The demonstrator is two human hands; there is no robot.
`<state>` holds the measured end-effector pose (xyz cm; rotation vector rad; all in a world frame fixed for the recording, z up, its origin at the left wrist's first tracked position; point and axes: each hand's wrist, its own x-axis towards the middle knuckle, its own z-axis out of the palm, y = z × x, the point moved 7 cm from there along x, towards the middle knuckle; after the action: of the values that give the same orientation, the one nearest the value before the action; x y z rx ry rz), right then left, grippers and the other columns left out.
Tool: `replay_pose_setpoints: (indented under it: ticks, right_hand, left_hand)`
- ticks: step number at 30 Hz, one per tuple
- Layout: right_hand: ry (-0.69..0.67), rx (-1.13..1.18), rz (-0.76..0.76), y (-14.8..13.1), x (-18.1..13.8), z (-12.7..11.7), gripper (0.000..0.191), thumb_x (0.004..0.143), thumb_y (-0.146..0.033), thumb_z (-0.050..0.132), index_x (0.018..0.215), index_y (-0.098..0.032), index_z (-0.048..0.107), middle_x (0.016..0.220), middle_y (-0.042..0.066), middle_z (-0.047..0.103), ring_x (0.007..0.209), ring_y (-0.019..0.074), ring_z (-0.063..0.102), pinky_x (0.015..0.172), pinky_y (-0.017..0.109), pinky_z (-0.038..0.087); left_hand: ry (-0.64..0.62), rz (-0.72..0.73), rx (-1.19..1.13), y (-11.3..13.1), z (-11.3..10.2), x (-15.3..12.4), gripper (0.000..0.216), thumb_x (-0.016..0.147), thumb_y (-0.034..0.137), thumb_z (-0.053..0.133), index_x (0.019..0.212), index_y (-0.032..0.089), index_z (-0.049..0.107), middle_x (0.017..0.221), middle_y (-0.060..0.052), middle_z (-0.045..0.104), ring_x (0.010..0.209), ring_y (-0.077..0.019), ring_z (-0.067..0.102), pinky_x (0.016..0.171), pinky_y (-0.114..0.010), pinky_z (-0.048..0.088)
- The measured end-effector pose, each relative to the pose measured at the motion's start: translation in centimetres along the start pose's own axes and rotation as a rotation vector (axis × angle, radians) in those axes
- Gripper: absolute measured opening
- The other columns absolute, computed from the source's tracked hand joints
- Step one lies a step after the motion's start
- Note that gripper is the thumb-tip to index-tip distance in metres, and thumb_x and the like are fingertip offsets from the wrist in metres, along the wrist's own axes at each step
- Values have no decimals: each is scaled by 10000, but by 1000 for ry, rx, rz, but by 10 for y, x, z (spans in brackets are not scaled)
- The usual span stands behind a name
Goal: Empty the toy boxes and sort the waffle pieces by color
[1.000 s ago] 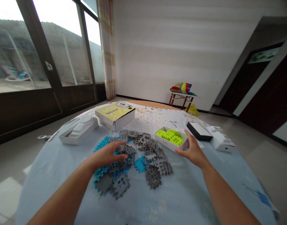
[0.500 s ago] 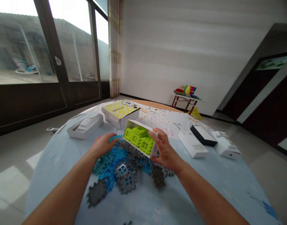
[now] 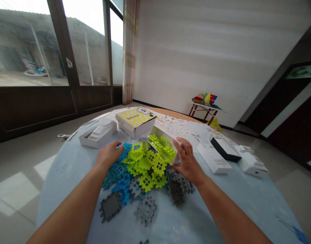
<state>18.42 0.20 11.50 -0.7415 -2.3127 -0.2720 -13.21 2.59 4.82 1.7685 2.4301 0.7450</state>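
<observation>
My right hand [image 3: 188,159] grips the end of a white open box [image 3: 163,132], which is tipped toward me. Some lime-green building pieces [image 3: 162,145] are still inside it. Below its lower side, loose green plastic pieces [image 3: 145,164] lie heaped over blue pieces [image 3: 120,176] and grey pieces [image 3: 147,208] on the table. Left of this heap is my left hand [image 3: 110,154], fingers partly curled and apart, near the blue pieces and holding nothing.
A yellow-and-white carton [image 3: 136,120] stands behind the heap. Another white box [image 3: 98,134] with white items sits to the left. On the right are a white box [image 3: 213,159], a black-edged box [image 3: 226,149] and a further white box [image 3: 250,162]. A light blue cloth [image 3: 196,210] covers the round table.
The box has tipped further and shifted slightly right, and many green pieces have spilled onto the blue and grey heap. My left hand stays beside the pile.
</observation>
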Motion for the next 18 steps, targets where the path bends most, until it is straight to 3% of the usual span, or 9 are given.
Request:
replay_pose_setpoints:
  ticks: [9, 18]
  right_hand:
    - [-45, -178, -73, 17, -9, -28, 870, 709, -65, 537, 1440, -279, 116, 1390, 100, 259, 1305, 315, 223, 1026, 557, 325]
    - [-15, -239, -101, 18, -19, -36, 834, 740, -44, 493, 1436, -316, 122, 1406, 69, 269, 1315, 297, 225, 1026, 533, 344]
  left_hand:
    - [-16, 26, 59, 5, 4, -1, 449, 791, 471, 357, 1011, 229, 664, 1059, -79, 676, 972, -263, 605, 780, -331, 446]
    - [-11, 5, 98, 5, 3, -1, 459, 792, 483, 350, 1021, 235, 661, 1071, -72, 675, 972, -258, 606, 767, -317, 446]
